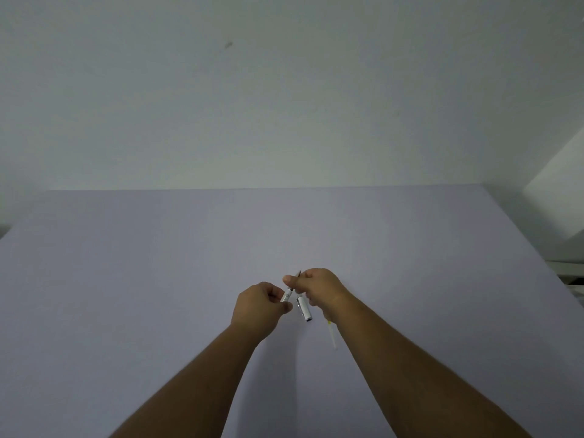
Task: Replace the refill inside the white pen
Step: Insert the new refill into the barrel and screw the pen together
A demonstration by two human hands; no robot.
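The white pen (288, 294) is held above the desk (158, 279) between the two hands, with its long axis running from about 7 o'clock, where the left hand (260, 306) is closed around the barrel, up to 1 o'clock, where the right hand (317, 287) is pinched on the tip end. Its cap (304, 308) lies on the desk just under the hands, and a thin white refill (331, 335) lies at about 5 o'clock, partly hidden by the right wrist. Judging from this, the next move is probably a twist or pull along that slanted axis, and the right hand is the nearer one to the refill.
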